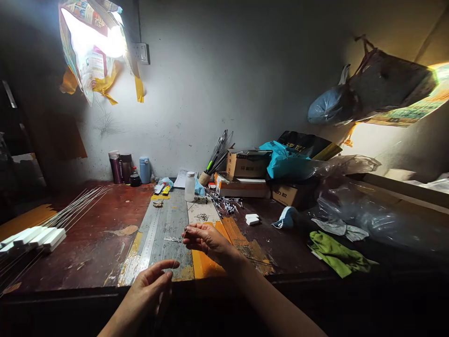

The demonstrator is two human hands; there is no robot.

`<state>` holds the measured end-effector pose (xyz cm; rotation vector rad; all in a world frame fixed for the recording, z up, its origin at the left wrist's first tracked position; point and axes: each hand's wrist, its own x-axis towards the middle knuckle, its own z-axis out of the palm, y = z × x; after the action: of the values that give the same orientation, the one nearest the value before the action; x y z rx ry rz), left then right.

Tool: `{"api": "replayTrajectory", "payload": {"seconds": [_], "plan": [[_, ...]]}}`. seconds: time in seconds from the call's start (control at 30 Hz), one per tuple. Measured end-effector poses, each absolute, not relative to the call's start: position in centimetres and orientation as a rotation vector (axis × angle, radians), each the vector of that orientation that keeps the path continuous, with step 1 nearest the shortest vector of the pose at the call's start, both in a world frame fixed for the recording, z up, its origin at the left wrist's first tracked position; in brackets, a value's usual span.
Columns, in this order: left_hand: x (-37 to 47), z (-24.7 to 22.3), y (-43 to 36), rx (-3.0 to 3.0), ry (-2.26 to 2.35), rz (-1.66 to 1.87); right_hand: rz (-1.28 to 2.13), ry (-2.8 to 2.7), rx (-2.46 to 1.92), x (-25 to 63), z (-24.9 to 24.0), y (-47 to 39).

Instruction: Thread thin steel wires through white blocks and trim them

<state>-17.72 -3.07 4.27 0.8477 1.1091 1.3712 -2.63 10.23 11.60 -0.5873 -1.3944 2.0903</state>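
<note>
Head view: the right hand (203, 239) has its fingers pinched shut on a thin, pale line (179, 252), up around the middle of the worktop (91, 234). Left hand (154, 281) sits at about 7 o'clock from it, fingers slightly parted near the line's lower stretch; can't tell if they've got hold of it. Clear bottle (190, 187) at 12, green cloth (338, 252) around 3, white blocks (38, 236) over at 9.

Lamp (114, 41): blown-out, 10 o'clock
Glow (373, 140): warm, 3 o'clock
Desk front (301, 292): deep shadow, 5 o'clock
Bag (391, 82): stretched, 2 o'clock
</note>
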Motion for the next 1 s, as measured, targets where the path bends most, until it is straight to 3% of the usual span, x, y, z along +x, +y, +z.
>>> {"api": "replayTrajectory", "payload": {"seconds": [0.77, 1.0], "plan": [[-15.6, 6.6, -2.4, 0.774, 1.039, 1.440, 1.929, -1.839, -0.640, -2.2, 12.4, 9.3], [-13.0, 7.7, -1.6, 0.651, 0.962, 1.472, 1.668, -1.919, -0.694, -0.7, 15.6, 9.0]]}}
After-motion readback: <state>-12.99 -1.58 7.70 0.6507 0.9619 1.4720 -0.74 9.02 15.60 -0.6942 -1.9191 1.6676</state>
